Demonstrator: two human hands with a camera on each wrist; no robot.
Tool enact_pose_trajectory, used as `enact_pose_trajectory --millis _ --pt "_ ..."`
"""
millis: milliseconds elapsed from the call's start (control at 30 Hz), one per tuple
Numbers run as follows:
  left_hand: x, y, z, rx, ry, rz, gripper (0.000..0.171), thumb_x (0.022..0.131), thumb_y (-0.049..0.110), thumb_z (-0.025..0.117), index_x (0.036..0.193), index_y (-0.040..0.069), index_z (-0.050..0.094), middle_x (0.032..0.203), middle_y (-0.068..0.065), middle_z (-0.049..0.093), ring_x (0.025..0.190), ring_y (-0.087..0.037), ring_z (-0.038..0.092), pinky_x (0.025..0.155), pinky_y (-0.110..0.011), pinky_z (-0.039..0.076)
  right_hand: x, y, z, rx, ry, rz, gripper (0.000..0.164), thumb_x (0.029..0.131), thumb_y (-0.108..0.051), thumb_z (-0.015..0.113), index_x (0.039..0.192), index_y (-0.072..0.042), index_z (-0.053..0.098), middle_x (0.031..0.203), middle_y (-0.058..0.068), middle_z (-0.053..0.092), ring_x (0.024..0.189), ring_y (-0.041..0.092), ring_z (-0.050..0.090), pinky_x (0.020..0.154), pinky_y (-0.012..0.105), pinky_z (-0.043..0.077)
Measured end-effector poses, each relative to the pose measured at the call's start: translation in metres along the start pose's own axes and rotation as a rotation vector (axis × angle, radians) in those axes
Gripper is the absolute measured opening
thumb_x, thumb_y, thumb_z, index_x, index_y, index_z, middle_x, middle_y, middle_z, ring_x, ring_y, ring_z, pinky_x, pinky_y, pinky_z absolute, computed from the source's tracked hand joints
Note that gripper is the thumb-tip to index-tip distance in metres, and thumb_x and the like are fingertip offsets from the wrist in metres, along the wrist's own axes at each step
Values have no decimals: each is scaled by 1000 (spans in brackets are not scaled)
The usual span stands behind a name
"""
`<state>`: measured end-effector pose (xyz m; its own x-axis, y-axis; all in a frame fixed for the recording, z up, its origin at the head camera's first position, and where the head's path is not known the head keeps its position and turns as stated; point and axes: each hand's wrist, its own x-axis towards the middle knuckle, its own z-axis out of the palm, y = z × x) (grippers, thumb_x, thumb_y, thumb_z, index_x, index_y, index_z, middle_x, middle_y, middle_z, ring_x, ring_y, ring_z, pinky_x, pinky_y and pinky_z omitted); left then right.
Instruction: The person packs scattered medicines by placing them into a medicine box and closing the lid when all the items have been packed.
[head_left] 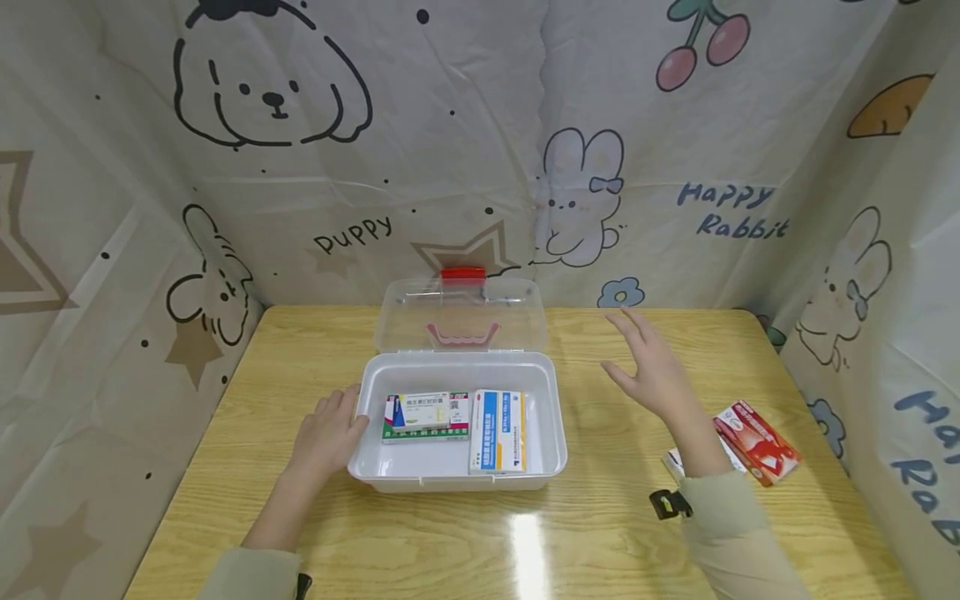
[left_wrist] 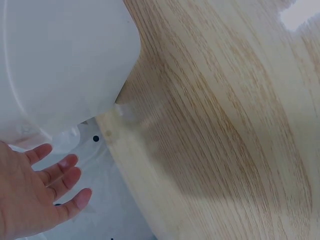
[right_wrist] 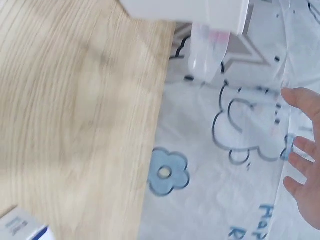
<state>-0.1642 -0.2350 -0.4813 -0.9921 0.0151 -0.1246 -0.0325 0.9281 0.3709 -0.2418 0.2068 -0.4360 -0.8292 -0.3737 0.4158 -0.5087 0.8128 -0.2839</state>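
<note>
Cream cloth (head_left: 450, 125), printed with cartoon animals, is hung behind the wood-grained worktop (head_left: 615, 550) and along its left and right edges. Left of the worktop's middle, a white plastic box (head_left: 450, 484) is set, with its clear lid (head_left: 517, 325) tipped back toward the far edge. At the box's left wall the left hand (head_left: 322, 433) is held, its fingers loosely extended; whether any pressure is applied cannot be told. Right of the box, toward the far edge, the right hand (head_left: 656, 371) is raised with thumb and fingers spread wide. Inside the box 3 cartons are laid: a blue-and-orange carton (head_left: 498, 433) on the right, a green carton (head_left: 459, 412) farther left, and a small white carton (head_left: 427, 410) stacked upon that. Near the right edge, a red carton (head_left: 757, 442) is placed just beside a pale carton (head_left: 672, 463), partly hidden by the right forearm.
</note>
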Motion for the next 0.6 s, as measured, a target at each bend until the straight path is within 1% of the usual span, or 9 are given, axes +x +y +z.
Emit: enact_pose_trajectory --millis 100,267,367,600 --pt "-1 1 0 7 0 6 56 93 28 38 139 -2 28 125 -26 43 113 -41 40 88 -60 36 -9 15 -3 -20 6 72 70 77 -20 71 137 -10 36 140 22 32 123 44 34 96 61 31" --pt "-1 0 0 4 18 17 55 93 28 38 138 -1 30 124 -26 44 112 -41 41 87 -59 36 -25 39 -6 -25 0 205 71 78 -21 69 138 -9 33 139 25 30 122 48 32 93 65 28" --pt "0 -1 1 0 20 18 55 92 28 39 138 -1 30 124 -25 44 113 -41 40 88 -60 36 -36 52 -9 -20 11 261 72 78 -20 68 138 -8 31 139 27 29 122 49 31 94 67 25" --pt "0 -2 2 -4 25 14 54 92 28 39 138 0 30 123 -24 45 112 -40 41 87 -60 36 -64 78 -16 -36 -18 429 77 81 -21 65 144 -11 21 142 27 22 125 50 24 95 68 20"
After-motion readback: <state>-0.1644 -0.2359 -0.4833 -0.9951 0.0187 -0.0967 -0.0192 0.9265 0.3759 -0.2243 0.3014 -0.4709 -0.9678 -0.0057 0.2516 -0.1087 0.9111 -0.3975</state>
